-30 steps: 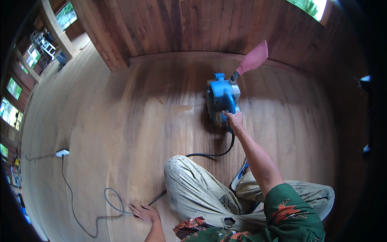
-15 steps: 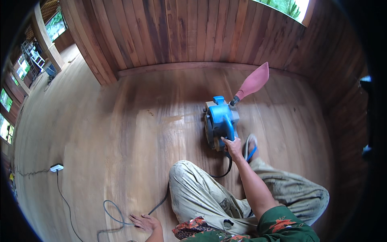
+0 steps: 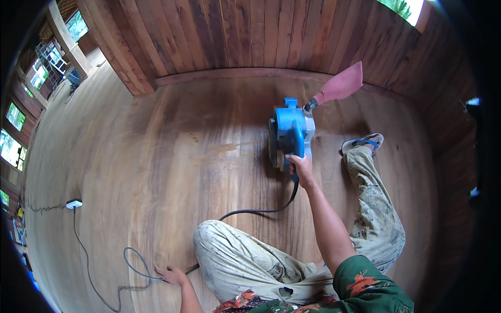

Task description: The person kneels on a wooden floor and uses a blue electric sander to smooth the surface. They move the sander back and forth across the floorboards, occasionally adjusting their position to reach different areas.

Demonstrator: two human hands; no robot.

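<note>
The right hand (image 3: 301,168) has its fingers closed around the rear handle of the blue sander (image 3: 290,125), its forearm stretched out. The sander sits upright on the floor (image 3: 125,156), short of the far edge, where the skirting (image 3: 235,74) runs beneath the plank wall (image 3: 240,36). A pink bag (image 3: 340,83) sticks up and right from its front.

The left hand (image 3: 173,275) is at the floor's near edge, fingers extended and slightly spread, at the cord (image 3: 261,211); whether they press on it, I cannot tell. The left leg (image 3: 235,255) hides part of the cord, which loops beyond the hand to a white socket block (image 3: 74,204) towards the left edge. A sandalled foot (image 3: 365,142) stands right of the sander, towards the right edge. A bucket (image 3: 73,76) stands in the far left corner.
</note>
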